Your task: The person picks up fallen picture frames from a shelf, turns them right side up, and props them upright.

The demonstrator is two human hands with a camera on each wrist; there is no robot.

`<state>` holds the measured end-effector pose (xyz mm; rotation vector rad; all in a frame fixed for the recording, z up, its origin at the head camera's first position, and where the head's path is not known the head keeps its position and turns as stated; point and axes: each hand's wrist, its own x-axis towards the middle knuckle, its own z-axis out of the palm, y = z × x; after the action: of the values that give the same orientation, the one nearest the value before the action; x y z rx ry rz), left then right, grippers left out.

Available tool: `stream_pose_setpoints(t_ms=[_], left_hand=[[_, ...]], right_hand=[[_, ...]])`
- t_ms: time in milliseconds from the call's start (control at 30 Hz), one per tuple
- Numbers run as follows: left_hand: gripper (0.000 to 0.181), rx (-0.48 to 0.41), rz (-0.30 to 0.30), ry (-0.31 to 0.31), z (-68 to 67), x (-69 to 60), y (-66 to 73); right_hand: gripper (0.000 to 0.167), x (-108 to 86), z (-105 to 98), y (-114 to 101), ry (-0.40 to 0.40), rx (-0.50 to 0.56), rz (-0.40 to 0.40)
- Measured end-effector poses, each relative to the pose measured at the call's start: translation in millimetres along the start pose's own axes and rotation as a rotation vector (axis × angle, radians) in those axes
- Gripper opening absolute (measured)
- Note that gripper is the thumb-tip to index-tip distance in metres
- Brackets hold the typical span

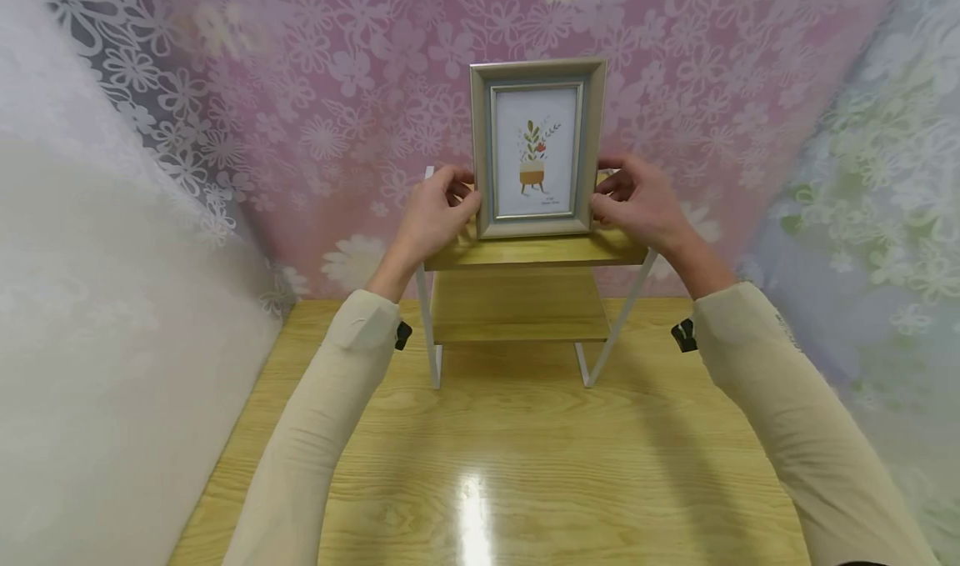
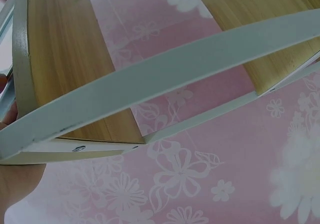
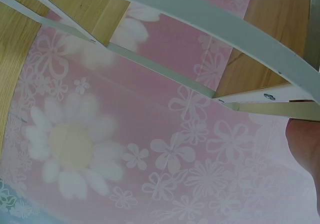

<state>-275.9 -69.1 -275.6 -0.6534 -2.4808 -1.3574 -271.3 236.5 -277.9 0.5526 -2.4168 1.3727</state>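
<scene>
A picture frame (image 1: 483, 149) with a beige outer border stands upright on the wooden top (image 1: 532, 253) of a small side table. Its print (image 1: 534, 157) shows a plant in a footed pot. My left hand (image 1: 437, 216) holds the frame's lower left edge, thumb at the front side. At the lower right edge, my right hand (image 1: 651, 206) grips it in a like way, fingers curled. Each wrist view shows only part of a hand: the left hand (image 2: 19, 186) at the left border, the right hand (image 3: 304, 146) at the right border.
The side table has white metal legs (image 1: 621, 320) and a lower wooden shelf (image 1: 517, 303). A pink flowered wall (image 1: 360, 132) rises behind it. Side walls stand left (image 1: 135, 299) and right (image 1: 862, 257). Wood-patterned floor (image 1: 525, 433) lies in front.
</scene>
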Motion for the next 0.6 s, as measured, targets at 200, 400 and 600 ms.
stream_pose_setpoints(t_ms=[200, 400, 600], left_hand=[[0.031, -0.005, 0.0, 0.006, 3.4, 0.4, -0.4], [0.033, -0.041, 0.062, 0.064, 6.7, 7.4, -2.0], [0.031, -0.031, 0.163, 0.216, -3.0, 6.0, -9.9]], right_hand=[[0.047, -1.8, -2.3, 2.4, 0.001, -0.02, -0.003], [0.051, -4.1, -7.5, -1.0, 0.057, -0.143, -0.02], [0.062, -7.6, -6.8, -5.1, -0.005, -0.255, -0.061]])
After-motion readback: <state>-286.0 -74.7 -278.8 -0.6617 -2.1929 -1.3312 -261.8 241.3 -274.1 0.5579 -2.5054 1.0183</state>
